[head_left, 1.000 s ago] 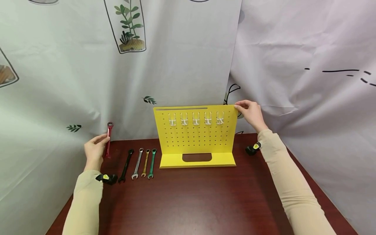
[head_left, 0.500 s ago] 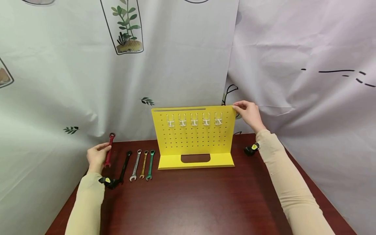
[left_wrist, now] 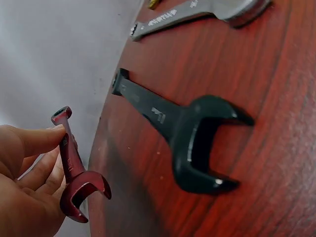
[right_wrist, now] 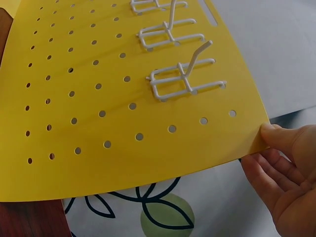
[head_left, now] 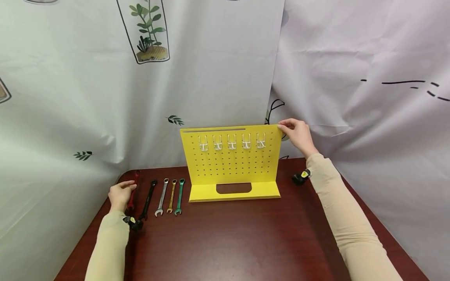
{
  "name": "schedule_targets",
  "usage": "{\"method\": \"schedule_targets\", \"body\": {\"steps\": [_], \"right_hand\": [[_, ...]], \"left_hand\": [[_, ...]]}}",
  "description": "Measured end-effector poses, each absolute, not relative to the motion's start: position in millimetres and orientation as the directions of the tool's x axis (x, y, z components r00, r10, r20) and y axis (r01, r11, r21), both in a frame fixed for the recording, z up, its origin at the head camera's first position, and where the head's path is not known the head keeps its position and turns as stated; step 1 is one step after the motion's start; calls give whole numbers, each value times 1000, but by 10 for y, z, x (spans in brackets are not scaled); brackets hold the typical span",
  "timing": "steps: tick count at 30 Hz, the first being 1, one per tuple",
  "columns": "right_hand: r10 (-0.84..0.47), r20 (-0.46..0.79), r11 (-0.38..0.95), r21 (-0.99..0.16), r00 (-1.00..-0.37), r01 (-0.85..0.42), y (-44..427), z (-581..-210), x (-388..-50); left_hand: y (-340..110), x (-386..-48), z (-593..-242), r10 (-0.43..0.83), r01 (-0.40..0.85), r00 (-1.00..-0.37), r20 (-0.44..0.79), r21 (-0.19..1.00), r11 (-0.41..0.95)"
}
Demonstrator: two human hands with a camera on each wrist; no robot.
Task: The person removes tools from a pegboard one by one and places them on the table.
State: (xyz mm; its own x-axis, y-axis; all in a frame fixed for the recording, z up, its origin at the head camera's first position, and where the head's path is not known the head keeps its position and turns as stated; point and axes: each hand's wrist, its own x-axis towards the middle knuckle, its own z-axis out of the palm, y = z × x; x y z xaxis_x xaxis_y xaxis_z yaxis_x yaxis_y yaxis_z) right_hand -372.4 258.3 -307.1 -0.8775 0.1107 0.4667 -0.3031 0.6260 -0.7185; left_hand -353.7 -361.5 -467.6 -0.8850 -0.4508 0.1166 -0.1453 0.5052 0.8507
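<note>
Between thumb and fingers my left hand [head_left: 120, 194] pinches a red combination wrench [left_wrist: 73, 165] by its shank, at the left end of a row of wrenches. Just right of it lies a black wrench [left_wrist: 163, 116], then a silver wrench [head_left: 162, 197], a gold wrench [head_left: 172, 196] and a green wrench [head_left: 180, 197]. Whether the red wrench touches the table I cannot tell. At the upper right corner of a yellow pegboard [head_left: 232, 164], my right hand [head_left: 298, 136] pinches the board's edge. Several white wire hooks [right_wrist: 182, 79] stick out from the board's upper part.
The pegboard stands upright on its own base with a cutout, near the back edge of the dark red table [head_left: 225, 238]. A pale printed curtain [head_left: 225, 78] hangs close behind and along both sides.
My left hand has lowered the red wrench toward the table, moving slightly right and nearer the black wrench. My right hand keeps its hold on the pegboard corner. The head view has shifted slightly.
</note>
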Motion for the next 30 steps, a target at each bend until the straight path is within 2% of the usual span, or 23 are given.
{"method": "schedule_targets", "body": {"steps": [16, 30], "right_hand": [[111, 466, 632, -715, -878, -300, 2579, -3078, -3724], [121, 466, 631, -718, -876, -295, 2590, -3086, -3730]], "left_hand": [[-3635, -3484, -4861, -443, -187, -888, 124, 782, 594], [-3639, -3512, -4861, -417, -174, -894, 161, 734, 656]]}}
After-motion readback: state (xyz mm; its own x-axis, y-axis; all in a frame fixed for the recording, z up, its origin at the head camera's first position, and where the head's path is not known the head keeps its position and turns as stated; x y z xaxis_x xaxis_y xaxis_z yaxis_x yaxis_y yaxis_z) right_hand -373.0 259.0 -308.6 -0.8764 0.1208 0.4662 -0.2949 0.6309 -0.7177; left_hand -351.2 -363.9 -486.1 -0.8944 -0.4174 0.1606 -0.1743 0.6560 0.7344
